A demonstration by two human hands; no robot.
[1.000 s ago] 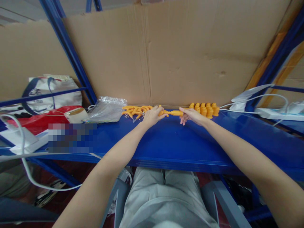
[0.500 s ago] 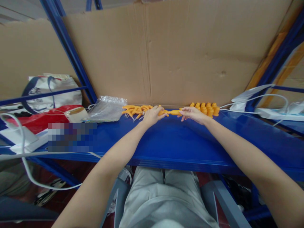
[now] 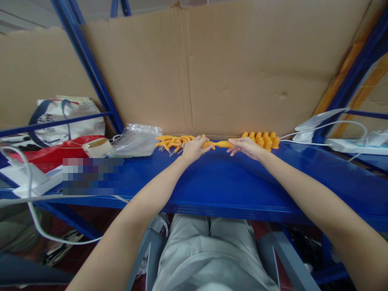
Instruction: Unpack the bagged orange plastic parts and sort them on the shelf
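My left hand [image 3: 194, 148] is closed round the left end of an orange plastic piece with a ridged neck and a longer right part [image 3: 223, 144]; it may be a corkscrew. My right hand [image 3: 245, 147] has its thumb and forefinger closed on the right end of that piece, the other fingers loosely bent. The fingers partly hide both ends. Left of my left hand lies a pile of curved orange handles [image 3: 168, 141] with thin metal spirals [image 3: 172, 153]. Several orange, bottle-shaped plastic parts [image 3: 268, 142] stand in rows just beyond my right hand.
The blue shelf top [image 3: 224, 182] runs below my hands, with a cardboard sheet [image 3: 242, 72] behind. Clear plastic bags [image 3: 136, 139], a red bag [image 3: 57, 152] and a white power strip [image 3: 42, 184] lie at left. A white cable [image 3: 306, 143] crosses the right side.
Both hands stay in nearly the same place on the orange piece. My right hand's fingers shift slightly; the whole view moves down a little.
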